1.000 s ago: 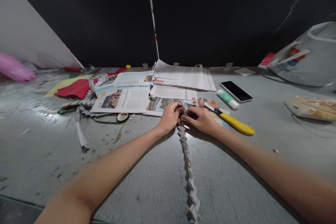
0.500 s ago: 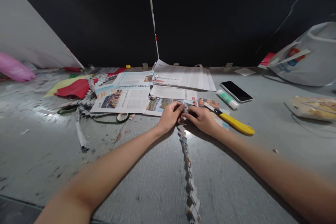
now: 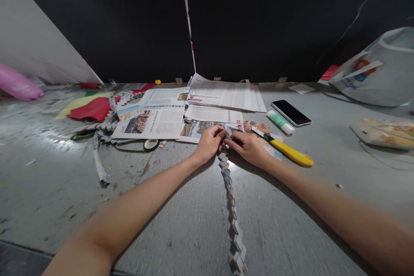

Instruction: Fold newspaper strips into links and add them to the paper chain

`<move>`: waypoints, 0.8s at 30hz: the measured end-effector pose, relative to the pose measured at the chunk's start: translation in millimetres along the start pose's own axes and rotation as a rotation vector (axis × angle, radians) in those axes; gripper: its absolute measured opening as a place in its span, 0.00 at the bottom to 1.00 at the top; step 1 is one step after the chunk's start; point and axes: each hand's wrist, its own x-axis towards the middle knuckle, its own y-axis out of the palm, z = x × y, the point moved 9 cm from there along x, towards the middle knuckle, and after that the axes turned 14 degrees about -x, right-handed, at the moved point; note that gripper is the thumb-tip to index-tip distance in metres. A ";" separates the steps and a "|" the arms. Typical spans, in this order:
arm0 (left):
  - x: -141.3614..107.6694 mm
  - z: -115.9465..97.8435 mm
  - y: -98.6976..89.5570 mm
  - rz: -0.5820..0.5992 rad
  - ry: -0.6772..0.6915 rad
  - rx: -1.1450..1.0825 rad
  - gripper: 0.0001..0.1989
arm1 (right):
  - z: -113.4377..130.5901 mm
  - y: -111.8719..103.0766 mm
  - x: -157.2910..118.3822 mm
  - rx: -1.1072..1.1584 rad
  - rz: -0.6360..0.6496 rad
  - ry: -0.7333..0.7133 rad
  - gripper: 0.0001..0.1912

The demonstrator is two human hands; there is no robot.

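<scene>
A long chain of folded newspaper pieces (image 3: 233, 211) runs from the front edge of the view up to my fingers. My left hand (image 3: 211, 141) pinches the far end of this paper chain from the left. From the right, my right hand (image 3: 248, 144) closes its thumb and fingers on the same end. The fingertips of both hands nearly meet and partly hide the end they hold. Just right of my right hand lies a yellow utility knife (image 3: 289, 151) with its blade out. Printed newspaper sheets (image 3: 161, 116) lie beyond my hands.
A glue stick (image 3: 280, 122) and a black-screened phone (image 3: 291, 112) lie at the right. A roll of tape (image 3: 151, 144), red paper (image 3: 92, 110) and more folded-paper chain (image 3: 110, 123) are at the left. A white bag (image 3: 381, 69) stands far right. A dark panel (image 3: 258, 21) rises behind.
Almost nothing differs. Both hands stay on the end of the paper chain, with only a slight shift of the fingers.
</scene>
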 end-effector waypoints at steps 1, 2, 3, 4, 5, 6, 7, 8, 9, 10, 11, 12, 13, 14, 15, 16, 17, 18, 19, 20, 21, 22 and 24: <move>-0.2 -0.6 0.0 -0.003 0.001 0.022 0.23 | 0.7 0.0 -0.2 -0.007 -0.002 -0.006 0.26; -0.6 -1.5 0.1 -0.006 0.003 0.042 0.20 | 1.4 0.0 -0.3 -0.013 -0.002 -0.011 0.26; -1.1 -2.6 0.3 -0.007 0.007 0.061 0.17 | 2.1 0.2 -0.5 -0.018 0.002 -0.016 0.26; -1.8 -3.8 0.5 -0.009 0.013 0.079 0.15 | 3.0 0.5 -0.7 -0.021 0.008 -0.023 0.25; -2.4 -4.9 0.7 -0.011 0.021 0.097 0.13 | 4.2 0.7 -0.9 -0.021 0.013 -0.033 0.24; -3.0 -5.7 0.8 -0.012 0.027 0.113 0.12 | 5.5 0.8 -1.1 -0.021 0.015 -0.045 0.23; -3.4 -6.0 0.9 -0.012 0.031 0.128 0.11 | 7.0 0.9 -1.3 -0.020 0.017 -0.059 0.22; -3.6 -6.0 1.0 -0.010 0.033 0.141 0.10 | 8.3 1.2 -1.6 -0.019 0.018 -0.074 0.21; -3.5 -6.0 0.8 -0.009 0.035 0.151 0.09 | 9.5 1.9 -1.9 -0.021 0.019 -0.088 0.21; -3.3 -6.0 0.7 -0.008 0.038 0.158 0.10 | 10.2 2.8 -2.1 -0.027 0.020 -0.099 0.20; -3.0 -6.3 0.6 -0.005 0.042 0.162 0.10 | 10.4 3.8 -2.4 -0.035 0.019 -0.105 0.20; -2.7 -6.9 0.7 -0.001 0.048 0.164 0.12 | 10.2 4.6 -2.7 -0.044 0.018 -0.107 0.19; -2.5 -8.0 0.9 0.002 0.058 0.161 0.13 | 9.7 5.0 -2.9 -0.053 0.014 -0.104 0.19; -2.7 -9.5 1.2 0.003 0.070 0.156 0.15 | 9.0 4.3 -3.2 -0.059 0.004 -0.096 0.18; -3.1 -11.4 1.1 -0.002 0.088 0.149 0.17 | 8.3 2.4 -3.6 -0.061 -0.012 -0.086 0.18; -3.9 -14.0 0.5 -0.017 0.113 0.143 0.19 | 7.9 -1.1 -4.1 -0.056 -0.037 -0.074 0.18; -5.0 -17.4 -0.6 -0.041 0.146 0.139 0.21 | 8.3 -5.6 -4.8 -0.044 -0.067 -0.067 0.18; -6.4 -21.8 -1.8 -0.071 0.189 0.141 0.22 | 9.8 -10.1 -5.7 -0.021 -0.093 -0.071 0.18; -8.0 -27.5 -2.8 -0.102 0.237 0.149 0.22 | 13.3 -13.5 -6.4 0.010 -0.104 -0.095 0.18; -9.9 -34.7 -3.5 -0.134 0.289 0.160 0.21 | 18.7 -14.2 -7.0 0.045 -0.088 -0.140 0.18; -12.0 -44.0 -3.8 -0.164 0.343 0.172 0.20 | 25.5 -12.1 -7.6 0.077 -0.045 -0.202 0.16; -14.7 -56.1 -3.1 -0.188 0.396 0.187 0.18 | 33.5 -7.1 -8.8 0.100 0.025 -0.279 0.15; -23.4 -88.9 -3.2 -0.252 0.488 0.181 0.15 | 45.4 5.9 -11.8 0.088 0.168 -0.400 0.14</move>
